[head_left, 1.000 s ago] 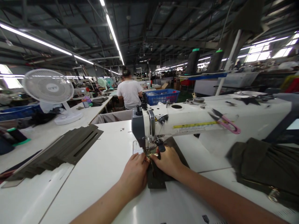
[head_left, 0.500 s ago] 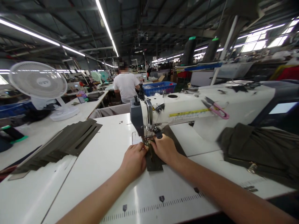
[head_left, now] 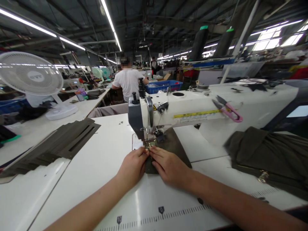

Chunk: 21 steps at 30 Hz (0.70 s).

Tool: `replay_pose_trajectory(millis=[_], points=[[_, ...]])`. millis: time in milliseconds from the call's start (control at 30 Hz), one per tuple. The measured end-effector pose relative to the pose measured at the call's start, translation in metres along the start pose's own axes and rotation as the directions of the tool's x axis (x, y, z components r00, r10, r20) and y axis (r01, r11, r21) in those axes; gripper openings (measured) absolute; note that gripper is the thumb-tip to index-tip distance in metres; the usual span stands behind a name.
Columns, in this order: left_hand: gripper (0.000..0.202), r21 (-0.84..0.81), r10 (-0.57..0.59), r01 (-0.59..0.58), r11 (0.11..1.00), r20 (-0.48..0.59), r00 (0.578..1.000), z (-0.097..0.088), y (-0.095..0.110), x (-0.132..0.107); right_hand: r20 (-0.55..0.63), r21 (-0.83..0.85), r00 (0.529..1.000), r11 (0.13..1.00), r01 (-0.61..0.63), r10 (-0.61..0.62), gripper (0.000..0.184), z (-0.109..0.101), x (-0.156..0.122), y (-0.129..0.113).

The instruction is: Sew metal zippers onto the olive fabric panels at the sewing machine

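Note:
A dark olive fabric piece lies under the needle area of a white sewing machine. My left hand is closed at the fabric's left edge, its thumb and fingertips pinching cloth just in front of the presser foot. Opposite it, my right hand bends over the same piece, fingers together and fingertips gripping cloth close to the left ones. Both hands nearly meet, and they cover part of the fabric. The exact fold between the fingertips is hidden.
Left on the table is a row of overlapping olive pieces. A white fan stands behind them. Pink-handled snips rest against the machine arm. Bundled olive cloth with a metal fitting lies right. A person in white is farther off.
My right hand has drawn back from beside the presser foot and come down flatter on the cloth near my left hand. The view has shifted slightly.

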<state>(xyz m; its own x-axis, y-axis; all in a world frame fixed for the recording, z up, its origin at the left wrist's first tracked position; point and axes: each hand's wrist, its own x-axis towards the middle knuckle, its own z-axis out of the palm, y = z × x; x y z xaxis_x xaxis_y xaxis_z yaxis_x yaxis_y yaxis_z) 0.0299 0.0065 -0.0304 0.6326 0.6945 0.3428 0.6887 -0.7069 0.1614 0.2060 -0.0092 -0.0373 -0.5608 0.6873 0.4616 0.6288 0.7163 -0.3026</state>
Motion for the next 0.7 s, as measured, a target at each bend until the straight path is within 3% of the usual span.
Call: replay_pose_trajectory(millis=[167, 267, 367, 533, 600, 700], points=[[0.030, -0.039, -0.010, 0.010, 0.999, -0.012, 1.000, -0.001, -0.003, 0.003, 0.030, -0.004, 1.000, 1.000, 0.004, -0.004, 0.047, -0.004, -0.003, 0.001], [0.034, -0.113, 0.043, -0.043, 0.993, -0.006, 0.999, -0.009, -0.002, -0.005, 0.018, -0.072, 0.999, 0.996, 0.050, -0.048, 0.055, -0.003, -0.009, -0.002], [0.034, -0.130, 0.064, -0.065, 0.989, -0.010, 0.998, -0.017, 0.004, -0.012, -0.011, -0.118, 0.997, 0.990, 0.073, -0.074, 0.034, -0.007, -0.005, -0.006], [0.020, -0.019, -0.035, 0.034, 0.999, -0.088, 0.996, -0.015, 0.010, -0.011, 0.057, -0.096, 0.995, 0.992, -0.078, 0.084, 0.019, -0.014, 0.007, -0.012], [0.017, 0.048, 0.028, -0.023, 0.999, -0.095, 0.995, -0.011, 0.010, -0.010, -0.026, -0.167, 1.000, 0.986, -0.009, 0.005, 0.020, -0.007, 0.003, -0.014], [0.018, 0.131, 0.153, -0.142, 0.981, -0.075, 0.985, -0.007, 0.009, -0.011, -0.205, -0.300, 0.968, 0.950, 0.081, -0.147, 0.029, 0.011, -0.008, -0.014]])
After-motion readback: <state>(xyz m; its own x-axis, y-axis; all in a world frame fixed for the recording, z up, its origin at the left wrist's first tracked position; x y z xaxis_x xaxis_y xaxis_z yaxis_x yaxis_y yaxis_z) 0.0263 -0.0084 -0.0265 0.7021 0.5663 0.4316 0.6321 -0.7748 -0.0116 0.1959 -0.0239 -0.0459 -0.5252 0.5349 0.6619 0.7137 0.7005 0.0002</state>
